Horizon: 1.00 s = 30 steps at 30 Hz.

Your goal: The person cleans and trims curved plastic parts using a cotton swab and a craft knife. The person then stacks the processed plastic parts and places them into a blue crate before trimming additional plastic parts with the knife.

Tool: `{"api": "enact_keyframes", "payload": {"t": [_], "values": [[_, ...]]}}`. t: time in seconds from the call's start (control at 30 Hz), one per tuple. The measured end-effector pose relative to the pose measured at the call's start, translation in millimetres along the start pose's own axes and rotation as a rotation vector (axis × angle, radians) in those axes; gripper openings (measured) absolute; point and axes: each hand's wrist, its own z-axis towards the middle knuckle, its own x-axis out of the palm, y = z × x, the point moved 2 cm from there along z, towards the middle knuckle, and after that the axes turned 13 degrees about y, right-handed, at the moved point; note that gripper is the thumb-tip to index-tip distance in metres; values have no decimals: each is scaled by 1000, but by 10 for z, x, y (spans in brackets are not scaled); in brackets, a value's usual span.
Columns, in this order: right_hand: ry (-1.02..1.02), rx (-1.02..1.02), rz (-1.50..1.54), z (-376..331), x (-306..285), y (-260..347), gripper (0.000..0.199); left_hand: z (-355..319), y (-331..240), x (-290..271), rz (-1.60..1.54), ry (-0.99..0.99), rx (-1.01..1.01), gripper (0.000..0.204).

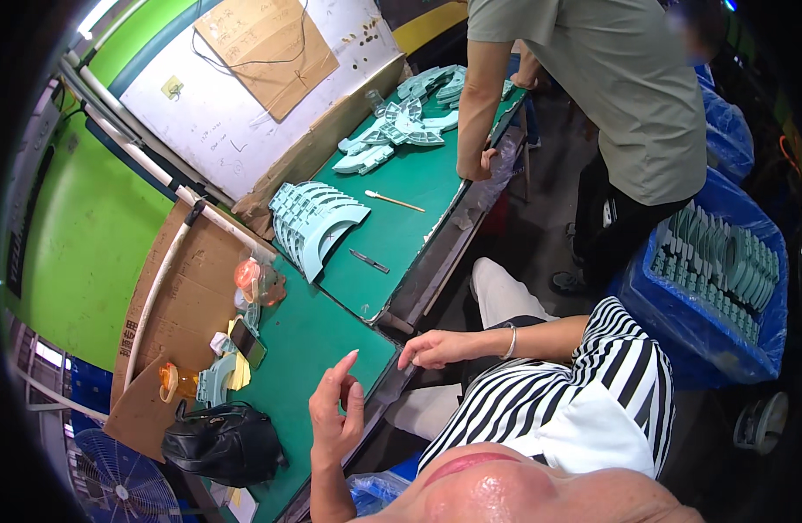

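The left hand [336, 418] is raised above the near edge of the green worktop [305, 340], fingers loosely spread, nothing held. The right hand [436, 349] is rested at the worktop's corner, fingers extended, empty. A black bag [222, 443] is seen nearby.

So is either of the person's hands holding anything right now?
No, the left hand is raised with bare fingers and the right hand is empty too.
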Motion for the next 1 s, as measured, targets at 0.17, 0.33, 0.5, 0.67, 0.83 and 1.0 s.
{"api": "enact_keyframes", "payload": {"t": [0.17, 0.33, 0.5, 0.67, 0.83, 1.0], "values": [[-70, -44, 48, -71, -62, -15, 28, 119, 29, 96, -44, 27, 6, 37], [-41, -83, 9, -56, -63, -18, 30, 149, 29, 189, -136, 35, -29, 36], [-7, -10, 76, -139, -110, 0, 31, 246, 25, 231, -185, 15, -27, 36], [-25, -23, 144, -221, -111, 193, 31, 174, -82, 227, -165, -19, -32, 35], [74, -178, 107, -164, -80, 730, 37, 105, -172, 172, -284, -2, -34, 33], [177, -204, 139, -107, -112, 1090, 36, 223, -291, 106, -426, -79, -12, 34]]}}
